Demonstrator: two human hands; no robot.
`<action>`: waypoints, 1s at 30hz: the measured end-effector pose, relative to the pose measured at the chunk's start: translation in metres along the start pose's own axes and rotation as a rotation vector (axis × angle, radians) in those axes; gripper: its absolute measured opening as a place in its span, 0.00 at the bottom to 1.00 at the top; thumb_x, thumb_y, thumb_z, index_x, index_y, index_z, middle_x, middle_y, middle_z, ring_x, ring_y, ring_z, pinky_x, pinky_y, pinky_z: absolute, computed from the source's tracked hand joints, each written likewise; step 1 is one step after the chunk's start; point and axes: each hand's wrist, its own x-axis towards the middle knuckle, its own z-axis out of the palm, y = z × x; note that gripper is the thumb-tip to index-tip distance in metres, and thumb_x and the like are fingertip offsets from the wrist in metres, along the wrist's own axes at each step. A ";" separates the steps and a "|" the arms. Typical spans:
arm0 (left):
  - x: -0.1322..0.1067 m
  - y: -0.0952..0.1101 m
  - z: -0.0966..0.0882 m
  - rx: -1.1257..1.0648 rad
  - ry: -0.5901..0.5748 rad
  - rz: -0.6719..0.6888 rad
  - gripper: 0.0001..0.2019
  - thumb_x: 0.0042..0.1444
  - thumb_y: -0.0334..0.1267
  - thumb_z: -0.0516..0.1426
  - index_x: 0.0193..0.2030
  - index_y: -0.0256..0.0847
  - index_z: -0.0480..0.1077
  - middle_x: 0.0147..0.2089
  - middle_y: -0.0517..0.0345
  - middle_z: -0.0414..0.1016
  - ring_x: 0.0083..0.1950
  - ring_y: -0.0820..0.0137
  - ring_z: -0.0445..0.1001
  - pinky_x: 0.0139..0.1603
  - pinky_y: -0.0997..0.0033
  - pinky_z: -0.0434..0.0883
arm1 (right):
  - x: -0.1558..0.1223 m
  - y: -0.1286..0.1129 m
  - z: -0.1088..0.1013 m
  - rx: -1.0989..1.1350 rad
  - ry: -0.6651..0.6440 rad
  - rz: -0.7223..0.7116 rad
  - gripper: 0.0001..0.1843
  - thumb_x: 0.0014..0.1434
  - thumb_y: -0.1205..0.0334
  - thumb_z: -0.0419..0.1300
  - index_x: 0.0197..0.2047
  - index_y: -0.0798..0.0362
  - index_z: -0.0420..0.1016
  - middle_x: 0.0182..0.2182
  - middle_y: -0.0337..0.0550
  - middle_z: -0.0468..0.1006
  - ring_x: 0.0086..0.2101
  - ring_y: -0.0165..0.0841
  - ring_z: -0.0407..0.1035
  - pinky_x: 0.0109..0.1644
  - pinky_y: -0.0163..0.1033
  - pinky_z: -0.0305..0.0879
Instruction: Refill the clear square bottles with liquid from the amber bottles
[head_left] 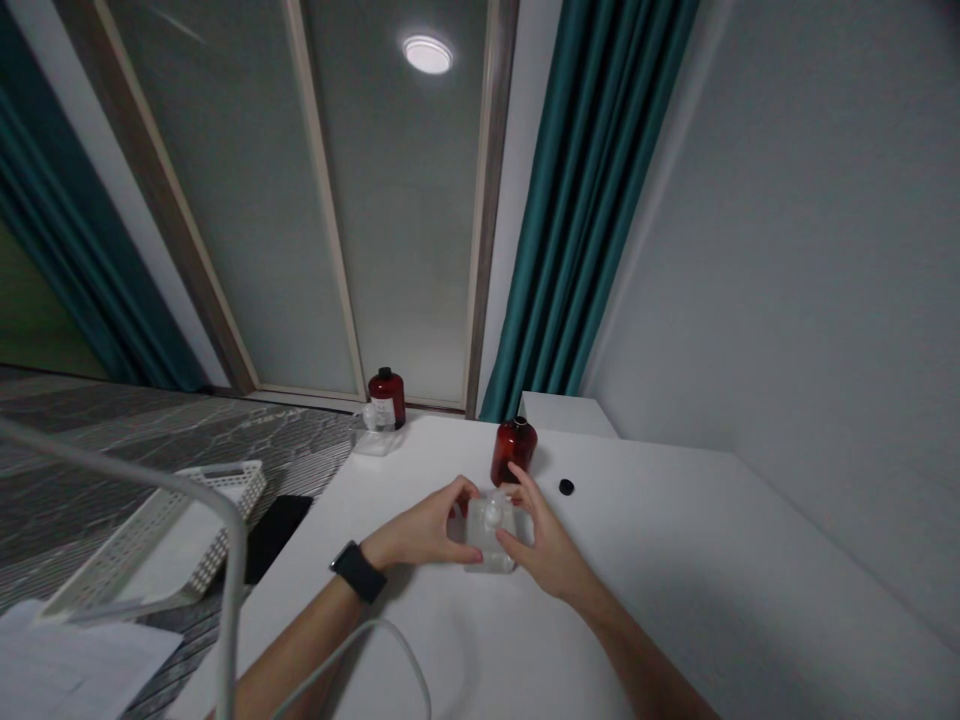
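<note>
A small clear plastic container (489, 545) with a white pump-like top rests on the white table (675, 560). My left hand (424, 530) grips its left side and wears a black watch at the wrist. On the other side, my right hand (544, 545) closes its fingers around the container. Just behind them stands a dark red bottle (513, 448) with its neck uncovered. A small black cap (566, 487) lies on the table to its right.
A second red bottle (386, 398) with a label stands at the table's far left corner, beside a clear item (373, 435). A white perforated basket (172, 530), a black phone (276, 530) and papers lie at left. A white cable (375, 640) crosses the front.
</note>
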 end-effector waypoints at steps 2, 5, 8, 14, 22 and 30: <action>0.000 0.001 0.000 -0.007 0.000 0.007 0.28 0.46 0.41 0.69 0.50 0.41 0.62 0.46 0.57 0.69 0.44 0.65 0.67 0.46 0.66 0.66 | 0.000 0.000 0.000 0.037 0.005 -0.013 0.42 0.55 0.65 0.63 0.70 0.46 0.52 0.55 0.47 0.73 0.56 0.39 0.68 0.67 0.52 0.56; -0.001 0.002 -0.001 -0.014 -0.001 0.008 0.28 0.45 0.40 0.69 0.50 0.41 0.62 0.47 0.56 0.69 0.45 0.65 0.67 0.47 0.65 0.66 | 0.000 0.000 0.002 0.122 -0.014 -0.015 0.40 0.58 0.63 0.61 0.70 0.46 0.50 0.53 0.47 0.76 0.58 0.39 0.67 0.67 0.53 0.56; 0.000 0.002 -0.001 -0.016 -0.007 0.008 0.28 0.45 0.40 0.69 0.50 0.41 0.62 0.47 0.57 0.69 0.45 0.65 0.67 0.47 0.65 0.66 | 0.000 0.001 0.003 0.167 -0.041 -0.001 0.40 0.59 0.63 0.59 0.71 0.45 0.47 0.49 0.46 0.78 0.56 0.39 0.69 0.65 0.54 0.58; 0.000 0.000 -0.001 -0.013 -0.002 0.007 0.28 0.45 0.41 0.70 0.50 0.41 0.62 0.47 0.56 0.69 0.46 0.64 0.67 0.47 0.65 0.67 | 0.001 0.003 0.001 0.100 0.007 -0.046 0.39 0.58 0.64 0.59 0.70 0.46 0.51 0.45 0.44 0.75 0.55 0.38 0.69 0.67 0.54 0.55; 0.000 0.003 -0.002 -0.013 -0.009 0.014 0.28 0.46 0.41 0.70 0.50 0.41 0.63 0.47 0.56 0.69 0.45 0.65 0.68 0.47 0.65 0.67 | 0.000 0.004 0.003 0.115 0.001 -0.066 0.37 0.59 0.64 0.60 0.69 0.44 0.53 0.46 0.43 0.75 0.54 0.38 0.70 0.68 0.54 0.53; 0.000 0.003 -0.001 -0.008 0.003 0.009 0.28 0.45 0.42 0.70 0.50 0.41 0.63 0.47 0.55 0.71 0.46 0.63 0.69 0.49 0.62 0.67 | 0.001 0.003 0.004 0.151 -0.023 -0.081 0.38 0.60 0.63 0.61 0.70 0.46 0.52 0.49 0.47 0.77 0.54 0.39 0.70 0.65 0.53 0.58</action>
